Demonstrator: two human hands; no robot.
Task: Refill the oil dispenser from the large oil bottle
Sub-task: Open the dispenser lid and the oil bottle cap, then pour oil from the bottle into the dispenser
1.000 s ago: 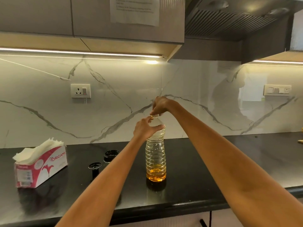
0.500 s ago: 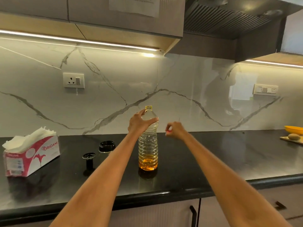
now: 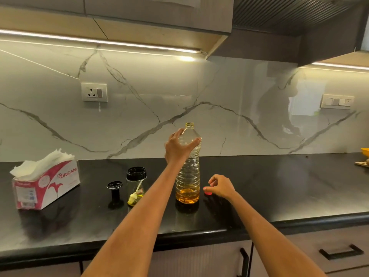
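The large clear oil bottle (image 3: pixel 187 176) stands upright on the black counter (image 3: pixel 279 186), its neck uncapped, with a little amber oil at the bottom. My left hand (image 3: pixel 178 147) grips its shoulder. My right hand (image 3: pixel 221 185) is low, just right of the bottle, fingertips at a small red cap (image 3: pixel 208 193) that lies on the counter. The glass oil dispenser (image 3: pixel 136 185), with a black rim and a trace of yellow oil, stands left of the bottle. Its black top piece (image 3: pixel 114 191) stands apart, further left.
A pink tissue box (image 3: pixel 46 184) sits at the left. A wall socket (image 3: pixel 94 92) is on the marble backsplash. An orange bowl (image 3: pixel 365 151) and a board are at the far right edge. Drawers lie below the counter's front edge.
My right hand left the bottle's mouth with the red cap and came down to the counter right of the bottle. My left hand stayed on the bottle. The view tilted down.
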